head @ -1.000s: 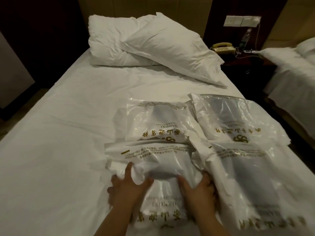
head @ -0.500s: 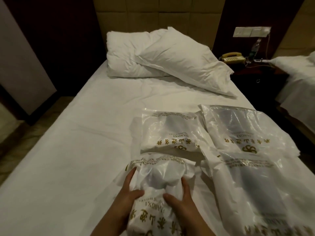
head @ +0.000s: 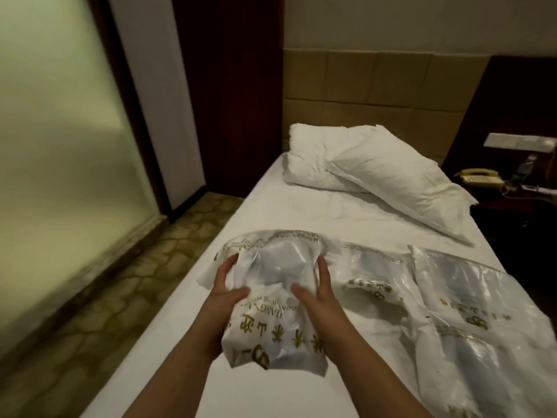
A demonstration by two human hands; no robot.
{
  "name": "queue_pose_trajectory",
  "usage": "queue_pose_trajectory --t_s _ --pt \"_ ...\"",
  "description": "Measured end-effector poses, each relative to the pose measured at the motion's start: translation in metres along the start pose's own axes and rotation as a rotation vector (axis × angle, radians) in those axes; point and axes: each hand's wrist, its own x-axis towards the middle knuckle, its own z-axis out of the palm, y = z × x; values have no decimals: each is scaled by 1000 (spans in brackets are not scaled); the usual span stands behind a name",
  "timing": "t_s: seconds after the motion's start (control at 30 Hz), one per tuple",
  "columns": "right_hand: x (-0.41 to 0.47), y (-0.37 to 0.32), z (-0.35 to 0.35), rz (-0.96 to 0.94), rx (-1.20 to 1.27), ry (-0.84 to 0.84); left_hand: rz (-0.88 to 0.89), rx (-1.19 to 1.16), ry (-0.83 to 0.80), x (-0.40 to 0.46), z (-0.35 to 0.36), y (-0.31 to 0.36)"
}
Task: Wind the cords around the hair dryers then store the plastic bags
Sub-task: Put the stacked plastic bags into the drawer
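The left hand (head: 224, 292) and the right hand (head: 313, 292) hold one white plastic bag (head: 271, 300) between them, each curled round a side of it, thumbs on top and fingers wrapped along the edges. The bag is bulged around something rounded inside; what that is cannot be made out through the plastic. Gold lettering runs across its near part, and a line of small gold print follows its far, open edge. The bag sits between the palms, above the left side of the bed (head: 301, 212), with its near end hanging past the wrists toward the person.

Just right of the right hand lies a second bag (head: 367, 276), flat on the sheet, also white with gold print. Farther right, a third bag (head: 470, 282) is spread out toward the bed's right edge, and more of the same clear-white plastic (head: 488, 363) lies crumpled below it, near the bottom right corner.

At the head of the bed two white pillows (head: 370, 170) lean on each other against a tan padded headboard (head: 376, 95). To the right, on a dark nightstand (head: 512, 203), stands a pale yellow telephone (head: 479, 178). Left of the bed is a patterned floor (head: 126, 291), then a frosted glass panel (head: 57, 140) in a dark frame.
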Motion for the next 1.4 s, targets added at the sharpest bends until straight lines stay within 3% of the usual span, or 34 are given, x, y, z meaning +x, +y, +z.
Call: queue_pose_trajectory --t_s 0.23,0.47,0.73,1.0,1.4 --pt "-83 -96 158 -198 -311 -200 113 -50 205 -121 -147 82" --pt "-186 -139 383 -291 -169 -415 227 -2 413 -261 -363 124" --pt "-326 -155 663 -276 -64 -808 283 -17 783 -460 -604 146" --pt "-433 -163 865 -244 -37 -1184 387 -174 1148 -609 -740 144" --pt "-588 -177 1118 -262 -21 -1743 387 -158 1735 -773 -906 150"
